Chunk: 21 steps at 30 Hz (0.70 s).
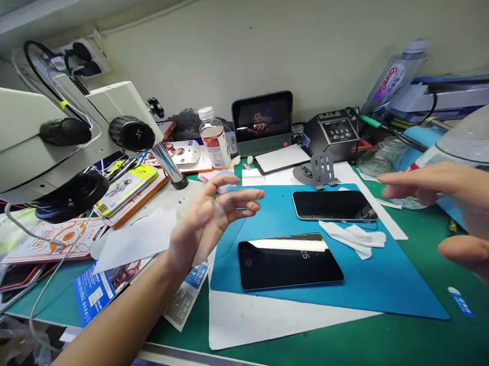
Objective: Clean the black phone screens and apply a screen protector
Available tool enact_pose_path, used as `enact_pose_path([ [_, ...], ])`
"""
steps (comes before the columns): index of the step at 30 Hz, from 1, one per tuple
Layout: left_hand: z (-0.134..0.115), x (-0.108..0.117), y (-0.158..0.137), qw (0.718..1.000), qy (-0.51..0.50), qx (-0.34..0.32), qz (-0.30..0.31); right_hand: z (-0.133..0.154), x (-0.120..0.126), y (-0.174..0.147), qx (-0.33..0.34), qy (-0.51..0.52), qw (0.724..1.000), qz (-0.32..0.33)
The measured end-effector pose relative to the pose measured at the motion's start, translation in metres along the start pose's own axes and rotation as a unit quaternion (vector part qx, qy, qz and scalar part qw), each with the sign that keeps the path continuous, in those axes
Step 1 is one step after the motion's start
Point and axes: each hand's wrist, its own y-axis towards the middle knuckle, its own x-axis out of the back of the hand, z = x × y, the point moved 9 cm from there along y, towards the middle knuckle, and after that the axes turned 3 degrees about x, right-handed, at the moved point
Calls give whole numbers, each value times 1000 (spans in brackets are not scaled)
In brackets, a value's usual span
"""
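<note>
The left hand (209, 220) hangs over the left side of the blue mat (381, 285), its fingers loosely curled, well parted, holding nothing. To its right the near phone (290, 265) lies flat on the mat, screen up; farther right and beyond lies the far phone (333, 204), a white cloth (356, 237) just on its near side. The right hand (483, 208) is blurred and cut off at the right; its fingers and thumb stand wide apart, seemingly with nothing between them. Either phone is best handled by its edges, off the glass, and kept level.

Around, the microscope (16, 140) crowds the left of the table (359, 346). Along the far side stand a bottle (214, 146), a display (262, 116) and a stand (323, 169), which limits room beyond the far phone.
</note>
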Motion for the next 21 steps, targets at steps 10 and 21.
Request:
enact_pose_path([
  [10, -13, -88, -10, 822, 539, -120, 139, 61, -21, -3, 124, 114, 983, 74],
  [21, 24, -118, -5, 769, 601, -123, 180, 56, -58, -15, 152, 60, 979, 118],
])
